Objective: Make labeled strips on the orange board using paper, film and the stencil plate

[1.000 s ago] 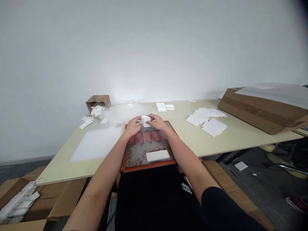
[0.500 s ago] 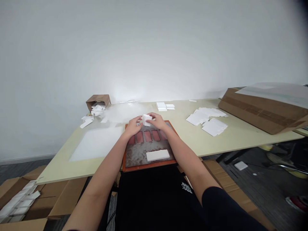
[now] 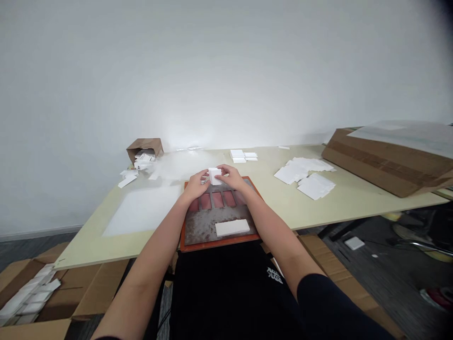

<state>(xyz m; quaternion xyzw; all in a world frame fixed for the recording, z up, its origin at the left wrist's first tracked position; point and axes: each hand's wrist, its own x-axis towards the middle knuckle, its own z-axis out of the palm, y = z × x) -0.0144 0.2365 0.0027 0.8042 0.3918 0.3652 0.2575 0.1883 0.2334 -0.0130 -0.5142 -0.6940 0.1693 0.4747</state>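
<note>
A small white carton [image 3: 214,176] is held up above the far part of a grey plate [image 3: 200,225] with an orange border. My right hand [image 3: 231,177] grips the carton from the right, thumb on its near face. On the other side, my left hand [image 3: 197,185] has its fingertips closed at the carton's left edge. Below the hands, several reddish rectangular recesses [image 3: 218,200] run in a row across the plate. Near the plate's front edge lies a long white block or box [image 3: 232,228], touched by neither hand.
Flat white cartons [image 3: 316,186] lie on the table to the right, before a large brown box [image 3: 382,165]. Small white boxes [image 3: 238,156] are stacked behind. A tipped cardboard box [image 3: 145,144] spills white pieces at left. An open carton [image 3: 85,293] stands below the table.
The white carton has shifted slightly left and turned a little between my fingers. My hands stay almost in the same place, and the other things have not moved.
</note>
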